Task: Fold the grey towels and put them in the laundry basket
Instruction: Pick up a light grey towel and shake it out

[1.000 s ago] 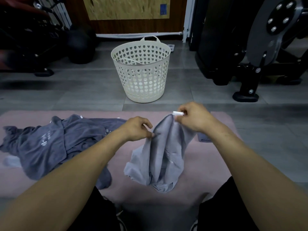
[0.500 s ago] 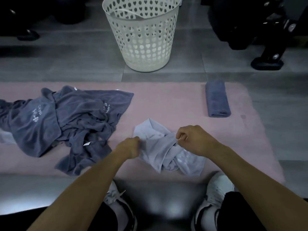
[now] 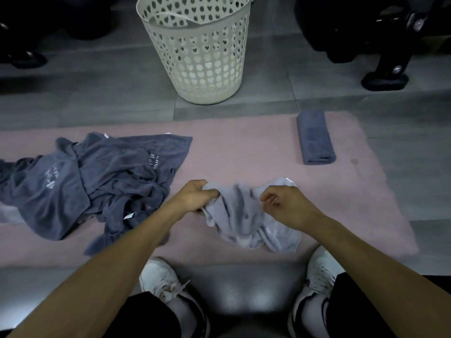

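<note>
On pink mat (image 3: 244,147) over grey tiled floor (image 3: 97,93): crumpled light grey towel (image 3: 244,215), left hand (image 3: 195,198) and right hand (image 3: 285,203) each gripping bunched edge. Dark towel heap (image 3: 97,172) left, cut by frame. Folded towel (image 3: 314,137) far right. Laundry basket (image 3: 200,57) beyond mat; contents unclear. Dark equipment (image 3: 366,32) indistinct.

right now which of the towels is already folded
The dark grey towel at the mat's far right, a neat rectangle. The pile on the left is crumpled; the light grey towel is bunched.

At twelve o'clock the laundry basket (image 3: 200,52) loses its far rim to the frame's edge. At nine o'clock the dark towel heap (image 3: 92,181) runs off-frame; its white lettering seems unreadable.
</note>
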Available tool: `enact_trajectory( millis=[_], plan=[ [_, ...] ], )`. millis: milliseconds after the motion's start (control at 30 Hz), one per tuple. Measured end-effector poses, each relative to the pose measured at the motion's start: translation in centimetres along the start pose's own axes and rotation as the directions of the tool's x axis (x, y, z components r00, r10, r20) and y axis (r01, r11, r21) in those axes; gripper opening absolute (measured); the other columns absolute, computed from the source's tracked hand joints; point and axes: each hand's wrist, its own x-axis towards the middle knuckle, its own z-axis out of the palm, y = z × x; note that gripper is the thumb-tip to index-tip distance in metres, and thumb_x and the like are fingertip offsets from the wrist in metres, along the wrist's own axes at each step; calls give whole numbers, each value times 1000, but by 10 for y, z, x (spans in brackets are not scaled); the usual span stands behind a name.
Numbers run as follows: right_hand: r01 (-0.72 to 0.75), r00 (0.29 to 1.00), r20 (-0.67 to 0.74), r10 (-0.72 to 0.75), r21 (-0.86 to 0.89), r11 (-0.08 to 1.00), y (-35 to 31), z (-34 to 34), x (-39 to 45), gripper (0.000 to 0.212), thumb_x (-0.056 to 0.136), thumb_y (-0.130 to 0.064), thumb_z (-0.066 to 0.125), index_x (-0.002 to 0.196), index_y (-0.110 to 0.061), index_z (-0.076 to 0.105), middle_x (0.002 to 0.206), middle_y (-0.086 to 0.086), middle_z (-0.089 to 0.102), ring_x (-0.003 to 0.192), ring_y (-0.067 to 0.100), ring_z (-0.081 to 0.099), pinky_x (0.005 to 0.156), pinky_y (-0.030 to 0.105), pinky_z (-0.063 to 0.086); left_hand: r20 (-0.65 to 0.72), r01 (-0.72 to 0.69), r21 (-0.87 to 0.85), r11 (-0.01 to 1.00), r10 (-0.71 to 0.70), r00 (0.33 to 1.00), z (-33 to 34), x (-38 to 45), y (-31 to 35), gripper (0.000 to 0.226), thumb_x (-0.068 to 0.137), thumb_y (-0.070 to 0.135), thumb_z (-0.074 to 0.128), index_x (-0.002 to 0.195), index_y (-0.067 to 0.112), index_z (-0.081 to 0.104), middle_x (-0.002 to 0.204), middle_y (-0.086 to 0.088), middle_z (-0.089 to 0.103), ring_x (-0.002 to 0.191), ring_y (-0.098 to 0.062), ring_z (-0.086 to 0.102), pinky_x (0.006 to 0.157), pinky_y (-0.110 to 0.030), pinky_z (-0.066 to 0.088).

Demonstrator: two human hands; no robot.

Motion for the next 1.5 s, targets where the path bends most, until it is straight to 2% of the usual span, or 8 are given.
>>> enact_trajectory(
  millis=[200,367,500,767,967,1100,1200,1500],
  plan=[
    [207,978,-53,-203,82,975,-59,-38,-20,6,82,-20,70,80,-15,68,75,-4,68,67,4,60,68,18,49,28,55,-258,964,-49,998,-23,-73,95,8,83,17,64,88,11,62,78,-11,61,66,-24,64,62,-37,60],
    [209,976,42,-212,60,976,-91,-74,-40,37,70,-51,79,97,-28,67,91,-10,68,83,2,63,74,16,52,1,15,-574,819,-18,1000,-39,-115,137,8,91,17,57,89,11,62,79,-11,64,59,-22,69,51,-31,56],
    [272,960,-67,-271,-3,962,-99,-79,-40,19,83,-29,71,69,-22,62,66,-8,61,61,2,53,62,21,45,4,7,-673,740,-6,1000,-41,-125,147,17,95,22,57,85,9,59,70,-11,68,58,-23,70,49,-36,58],
    [272,928,-324,-184,250,929,-116,-122,-13,15,97,-21,53,85,-22,60,57,-13,58,53,0,46,57,19,37,-174,-51,-604,795,-70,982,-53,-102,134,33,94,44,57,86,11,57,77,-6,59,71,-21,62,74,-35,56],
    [280,947,-250,-201,336,899,-126,-133,-5,14,98,-21,54,97,-14,66,77,7,67,71,11,56,68,26,44,-297,-245,-402,882,127,946,-33,-97,142,38,89,33,66,121,18,52,83,-2,72,74,-19,70,72,-31,57],
    [214,966,-223,-130,407,888,-128,-133,5,18,97,-22,57,96,-8,67,82,8,69,74,12,59,73,26,47,-115,-362,-376,853,344,932,-23,-110,153,36,85,22,69,119,24,61,103,-3,73,95,-18,71,83,-36,57],
    [143,981,-188,-54,501,854,-126,-136,9,16,95,-25,59,87,-14,67,79,-1,67,72,11,58,69,26,48,-151,-427,-223,876,402,903,-16,-113,154,25,85,18,73,110,15,66,98,-6,70,85,-18,70,69,-30,60],
    [157,987,-67,-143,324,933,-118,-132,-5,32,79,-44,74,104,-27,66,94,-12,68,85,0,63,77,15,49,-285,-251,-625,739,83,955,-43,-102,163,16,93,9,60,107,2,63,91,-13,69,59,-14,69,52,-20,54]
  ],
)
